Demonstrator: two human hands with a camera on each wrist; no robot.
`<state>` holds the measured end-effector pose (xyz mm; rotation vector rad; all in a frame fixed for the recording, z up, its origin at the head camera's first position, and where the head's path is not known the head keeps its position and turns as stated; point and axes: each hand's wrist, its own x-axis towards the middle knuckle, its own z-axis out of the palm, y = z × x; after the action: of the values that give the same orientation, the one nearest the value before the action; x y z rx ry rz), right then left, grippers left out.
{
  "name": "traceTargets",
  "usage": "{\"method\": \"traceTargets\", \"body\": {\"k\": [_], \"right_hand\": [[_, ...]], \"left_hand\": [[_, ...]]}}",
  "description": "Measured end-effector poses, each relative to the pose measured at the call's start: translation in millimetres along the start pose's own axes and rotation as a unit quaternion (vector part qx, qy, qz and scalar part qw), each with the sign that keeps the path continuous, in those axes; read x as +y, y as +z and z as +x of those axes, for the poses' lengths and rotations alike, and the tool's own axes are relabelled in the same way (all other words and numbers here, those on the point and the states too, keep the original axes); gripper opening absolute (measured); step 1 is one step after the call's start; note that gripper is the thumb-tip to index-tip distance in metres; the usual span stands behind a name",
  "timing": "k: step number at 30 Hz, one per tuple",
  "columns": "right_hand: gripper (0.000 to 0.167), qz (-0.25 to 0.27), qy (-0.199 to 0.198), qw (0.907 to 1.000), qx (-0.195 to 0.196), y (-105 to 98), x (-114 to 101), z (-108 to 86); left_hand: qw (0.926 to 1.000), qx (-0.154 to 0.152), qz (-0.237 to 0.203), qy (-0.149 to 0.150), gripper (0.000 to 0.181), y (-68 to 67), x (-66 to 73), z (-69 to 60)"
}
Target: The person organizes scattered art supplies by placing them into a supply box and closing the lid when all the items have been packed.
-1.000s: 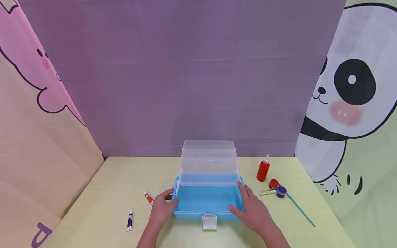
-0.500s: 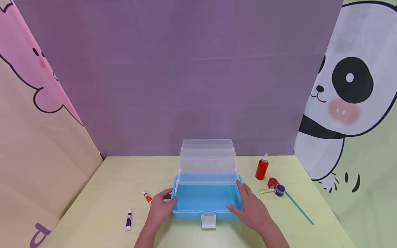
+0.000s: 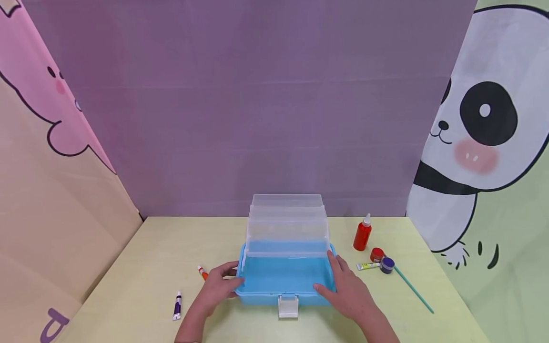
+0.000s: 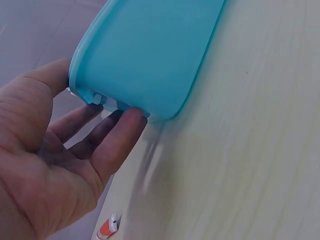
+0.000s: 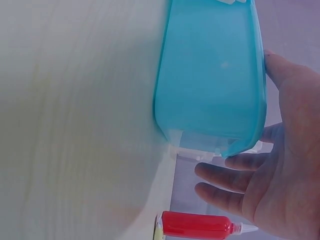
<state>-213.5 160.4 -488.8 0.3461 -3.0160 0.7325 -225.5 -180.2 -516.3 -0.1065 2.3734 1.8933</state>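
A blue plastic storage box (image 3: 257, 299) stands on the table with its clear lid (image 3: 287, 226) raised at the back and its white front latch (image 3: 288, 306) hanging down. Nothing shows inside the blue base. My left hand (image 3: 216, 287) grips the box's left end, thumb on the rim and fingertips against the end wall in the left wrist view. At the right end, my right hand (image 3: 349, 290) rests its thumb on the front rim, with the index finger along the side. In the right wrist view its other fingers (image 5: 220, 175) are fairly straight, mostly clear of the wall.
Right of the box are a red paint bottle (image 3: 362, 236), a red paint jar (image 3: 377, 255), a purple paint jar (image 3: 387, 265), a yellow paint tube (image 3: 367, 266) and a green stick (image 3: 413, 289). An orange tube (image 3: 202, 272) and a purple tube (image 3: 177, 306) lie left.
My left hand and forearm have shifted slightly left, covering more of the orange tube. The right hand keeps its place on the box, and the box stays put.
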Motion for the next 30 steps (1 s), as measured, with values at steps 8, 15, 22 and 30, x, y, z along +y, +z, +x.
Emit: {"method": "traceTargets", "body": {"k": [8, 15, 22, 30], "right_hand": [[0.089, -0.004, 0.0, 1.0, 0.001, -3, 2, 3.6], [0.087, 0.004, 0.016, 0.9995, 0.027, -13, 6, 8.1], [0.07, -0.013, 0.033, 0.9969, 0.071, -28, 16, 15.4], [0.047, -0.017, 0.026, 0.9902, 0.136, -45, 32, 22.7]], "left_hand": [[0.9999, 0.008, 0.003, -0.013, 0.055, 0.7, -0.5, -1.7], [0.9997, 0.018, -0.003, -0.018, 0.055, 2.8, -1.6, -3.5], [0.9995, 0.024, -0.003, -0.019, 0.054, 3.8, 0.4, -5.2], [0.9993, 0.029, -0.003, -0.023, 0.054, 4.0, -2.2, -5.6]]}}
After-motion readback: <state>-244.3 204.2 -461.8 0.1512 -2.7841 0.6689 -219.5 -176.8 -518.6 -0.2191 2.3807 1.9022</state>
